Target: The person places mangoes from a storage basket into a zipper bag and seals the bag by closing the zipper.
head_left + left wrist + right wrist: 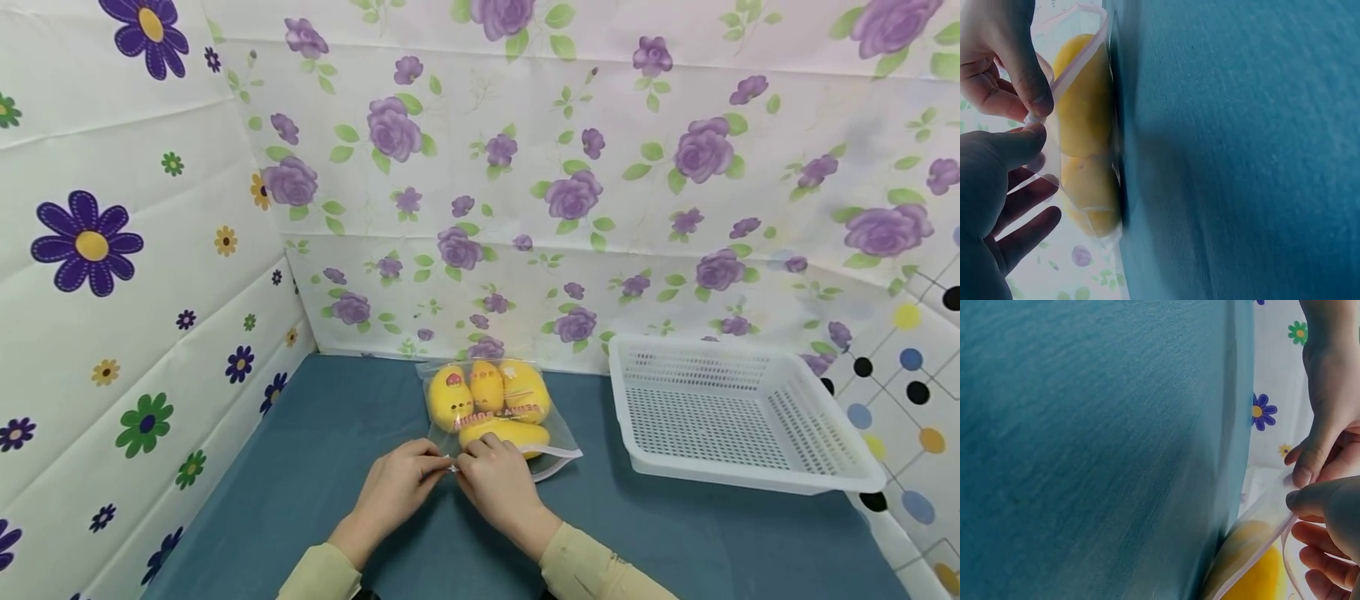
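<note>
A clear zip bag (442, 442) lies on the table with several plump yellow objects (525, 392) inside, some bearing small printed faces. Its mouth faces the person, and the right part of the white zip strip (558, 452) gapes. The left hand (401, 479) pinches the left end of the mouth between thumb and forefinger. Right beside it, the right hand (501, 482) also pinches the strip. At their meeting fingertips in the left wrist view is a small whitish piece (1033, 119), perhaps the zip slider. The left hand's other fingers (1029, 234) are spread loosely.
A white plastic basket (750, 479) with perforated sides stands on the right of the blue-covered table (315, 467). Flowered cloth (465, 208) hangs behind the table, and patterned sheets (187, 350) flank it.
</note>
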Available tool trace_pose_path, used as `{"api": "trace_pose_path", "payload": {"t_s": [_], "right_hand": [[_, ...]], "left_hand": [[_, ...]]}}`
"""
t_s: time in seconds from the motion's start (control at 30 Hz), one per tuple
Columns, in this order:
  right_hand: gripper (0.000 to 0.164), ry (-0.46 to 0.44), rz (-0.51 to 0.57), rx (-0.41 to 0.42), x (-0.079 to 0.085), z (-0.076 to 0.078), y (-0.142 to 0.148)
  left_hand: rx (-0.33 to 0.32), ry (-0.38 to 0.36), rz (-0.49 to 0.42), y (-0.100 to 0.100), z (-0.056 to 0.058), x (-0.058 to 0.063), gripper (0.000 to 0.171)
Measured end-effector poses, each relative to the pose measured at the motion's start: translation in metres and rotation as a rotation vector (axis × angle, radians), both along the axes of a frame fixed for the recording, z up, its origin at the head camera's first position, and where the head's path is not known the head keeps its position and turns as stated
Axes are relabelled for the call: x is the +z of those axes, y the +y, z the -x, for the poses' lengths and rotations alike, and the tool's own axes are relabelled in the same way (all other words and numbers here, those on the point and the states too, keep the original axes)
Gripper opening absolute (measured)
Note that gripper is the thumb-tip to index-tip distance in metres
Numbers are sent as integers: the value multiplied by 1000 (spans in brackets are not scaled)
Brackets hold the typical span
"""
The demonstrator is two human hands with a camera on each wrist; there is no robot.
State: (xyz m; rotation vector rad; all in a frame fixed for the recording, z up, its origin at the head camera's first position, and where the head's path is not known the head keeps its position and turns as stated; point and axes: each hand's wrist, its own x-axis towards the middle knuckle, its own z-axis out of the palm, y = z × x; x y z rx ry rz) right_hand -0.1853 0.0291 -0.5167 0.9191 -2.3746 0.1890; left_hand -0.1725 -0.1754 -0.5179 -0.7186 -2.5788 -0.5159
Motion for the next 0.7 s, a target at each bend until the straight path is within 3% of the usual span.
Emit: {"api": "trace_pose_path", "payload": {"t_s": [0.4,0.7], "right_hand": [[13,-43,-14,-22,2,-1,1],[12,-53,-9,-24,0,-1,7]], "left_hand": [[-2,52,-1,1,0,0,16],[17,31,3,-1,-1,1,16]]}}
